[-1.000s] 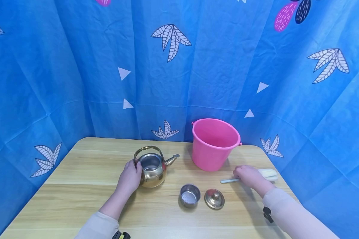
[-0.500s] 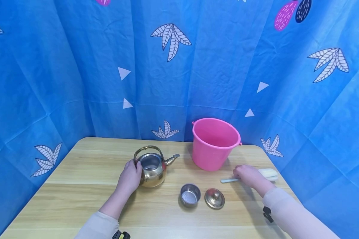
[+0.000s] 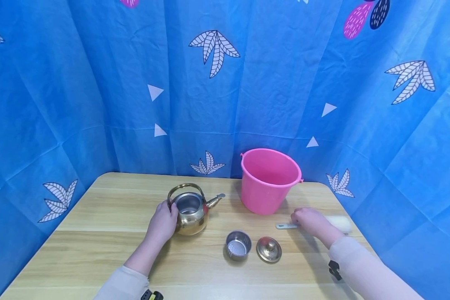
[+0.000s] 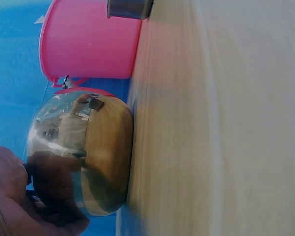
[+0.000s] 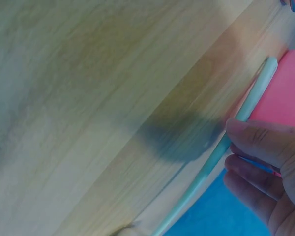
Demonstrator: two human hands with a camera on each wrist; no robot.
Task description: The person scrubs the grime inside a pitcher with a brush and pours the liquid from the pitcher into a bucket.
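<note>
A gold metal kettle [image 3: 191,221] stands without its lid on the table, spout to the right. My left hand [image 3: 163,223] grips its left side, around the foot of the arched handle; in the left wrist view the fingers [image 4: 71,227] curl at the kettle's side. On the right, my right hand [image 3: 313,223] pinches the pale green handle [image 5: 214,160] of a cleaning brush with a white head [image 3: 339,223]. The hand partly covers the brush. In front lie a small metal strainer cup [image 3: 238,245] with a perforated bottom and a gold lid [image 3: 268,250] with a knob.
A pink bucket [image 3: 264,198] stands at the back, between the kettle and the brush. Blue patterned curtain [image 3: 202,104] surrounds the back and sides of the wooden table [image 3: 108,200].
The brush has turned in my right hand: its white head now looks broad and single instead of split, and its handle shows a flat face. My left hand and the kettle have stayed put.
</note>
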